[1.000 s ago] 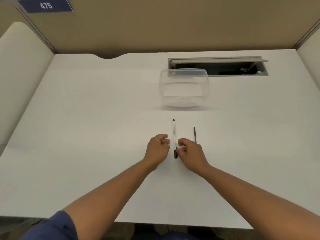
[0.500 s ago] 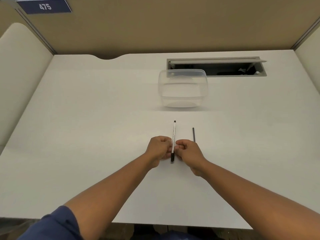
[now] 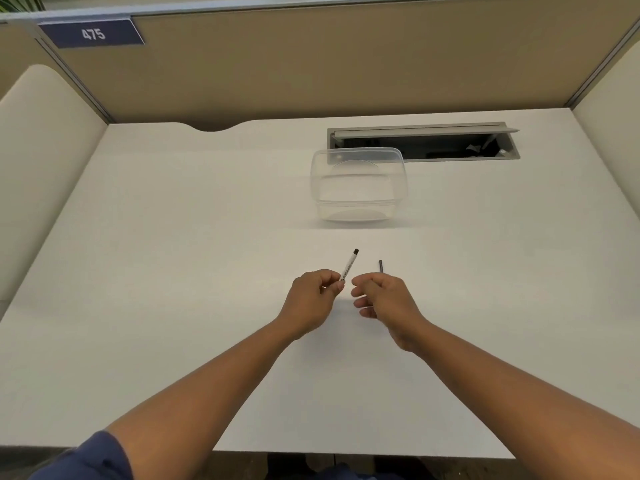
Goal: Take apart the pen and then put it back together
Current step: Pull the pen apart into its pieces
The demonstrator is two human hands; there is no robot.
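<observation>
Head view: one white desk fills most of the picture, with tan partitions behind it and a blue plate marked 475 at 11 o'clock. One grey cable tray is sunk into the desk at 1 o'clock, its lid propped open. Just in front of it, at 12 o'clock from the hands, stands one clear plastic tub, overlapping the tray's near left corner in the picture.

Two bare forearms reach in from 6 o'clock, with a blue sleeve on the left one. The left hand is closed around the lower end of the pen, pinching it at the fingertips; the white barrel sticks out of the grip toward 1 o'clock, tilted, with a black end at its tip. Whether it is clear of the desk cannot be told. The right hand sits just beside the left, at its 3 o'clock, fingers curled loosely and not touching the barrel; whether it holds some small part I cannot tell.

One thin dark rod lies on the desk at 12 o'clock from the right hand, its near end hidden behind the knuckles.
</observation>
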